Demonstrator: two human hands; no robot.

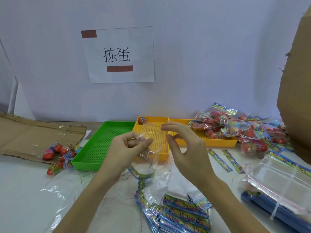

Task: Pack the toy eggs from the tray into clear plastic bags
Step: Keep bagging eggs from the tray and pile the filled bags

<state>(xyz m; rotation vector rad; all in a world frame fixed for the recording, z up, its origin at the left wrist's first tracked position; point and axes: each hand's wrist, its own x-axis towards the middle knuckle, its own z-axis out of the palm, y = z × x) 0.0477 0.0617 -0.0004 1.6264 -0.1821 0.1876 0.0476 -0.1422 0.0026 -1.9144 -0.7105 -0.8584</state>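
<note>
Bright, even light with faint shadows; glare on the plastic, wide-angle bending at edges, slightly soft focus.

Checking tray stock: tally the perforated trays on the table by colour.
Green tray: 1
Yellow trays: 2, the middle one holding one toy egg, the right one partly under filled bags
Total: 3

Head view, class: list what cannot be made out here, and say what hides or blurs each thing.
- Clear bag: see-through and creased, so its mouth cannot be traced between the left hand and right hand.
- Cardboard box: cut off by the right edge.
- Second yellow tray: mostly covered by the packed bags.
- Egg labels: too small to read.
</note>
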